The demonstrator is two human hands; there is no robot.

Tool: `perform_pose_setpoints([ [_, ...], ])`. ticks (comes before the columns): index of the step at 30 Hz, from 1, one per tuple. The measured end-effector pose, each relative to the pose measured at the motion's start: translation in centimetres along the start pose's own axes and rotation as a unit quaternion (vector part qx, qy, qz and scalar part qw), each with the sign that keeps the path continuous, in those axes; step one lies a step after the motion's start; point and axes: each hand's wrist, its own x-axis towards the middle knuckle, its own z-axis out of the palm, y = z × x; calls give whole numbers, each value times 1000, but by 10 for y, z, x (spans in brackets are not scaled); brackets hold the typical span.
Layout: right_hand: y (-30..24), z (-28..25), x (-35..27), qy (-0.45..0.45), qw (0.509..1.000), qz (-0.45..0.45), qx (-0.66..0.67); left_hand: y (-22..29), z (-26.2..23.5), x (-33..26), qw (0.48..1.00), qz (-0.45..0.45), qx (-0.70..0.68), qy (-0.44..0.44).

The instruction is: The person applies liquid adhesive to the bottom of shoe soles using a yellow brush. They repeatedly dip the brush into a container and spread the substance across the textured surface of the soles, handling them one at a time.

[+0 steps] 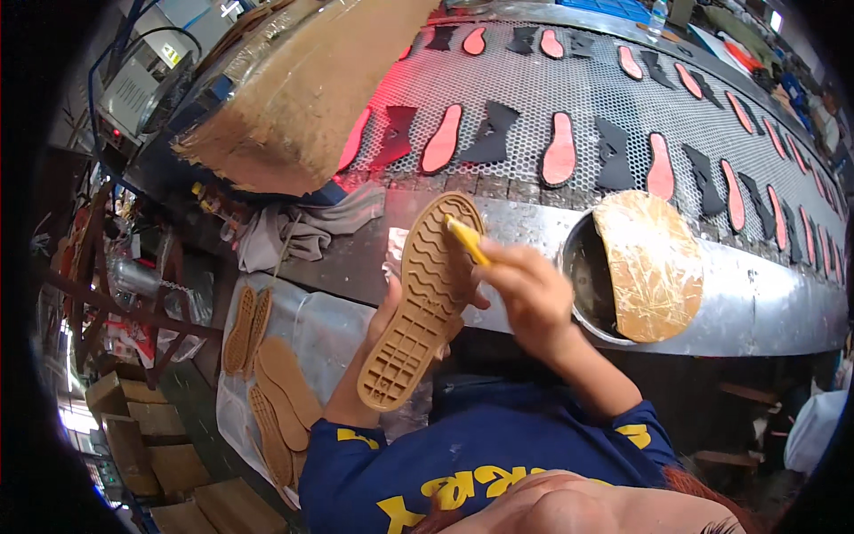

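In the head view, the left hand (pixel 391 307) holds a tan rubber shoe sole (pixel 425 298) from behind, tread side up, its fingers curled around the far edge so that only the thumb and part of the palm show beside it. The sole is tilted, toe end up near the metal edge of the conveyor (pixel 756 294) and heel end down toward the person's chest. The right hand (pixel 529 294) is closed in a pinch on a small yellow brush (pixel 467 238), whose tip touches the wavy tread near the toe. Just to the right of that hand sits a round pot (pixel 583 276), partly covered by a tan, stained lid (pixel 654 267) that leans over its rim. Beyond, the perforated belt carries rows of pink insoles (pixel 559 149) and black cut pieces (pixel 492 133). To the lower left, more tan soles (pixel 267 383) lie loosely piled on a plastic sheet (pixel 325 329), and a grey cloth (pixel 298 233) lies crumpled near the conveyor's edge.
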Motion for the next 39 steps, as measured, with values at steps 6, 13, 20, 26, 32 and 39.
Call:
perform_pose_setpoints([
  [6,-26,-3,-29,-68,979,82,176,-10,-11,17,993,-43,-97,-53],
  [13,-54,5,-45,-47,993,31,108,-16,-3,20,995,-59,-76,9],
  [20,27,-40,-38,111,927,335,130,-33,-15,31,987,-103,-103,-72],
  [26,-20,-103,-58,269,911,288,125,27,-51,174,910,-206,-240,-267],
  [32,-29,-110,-67,263,915,277,132,107,-37,260,978,127,44,160],
  [39,-8,-138,-94,257,915,310,27,64,-85,8,438,204,830,280],
])
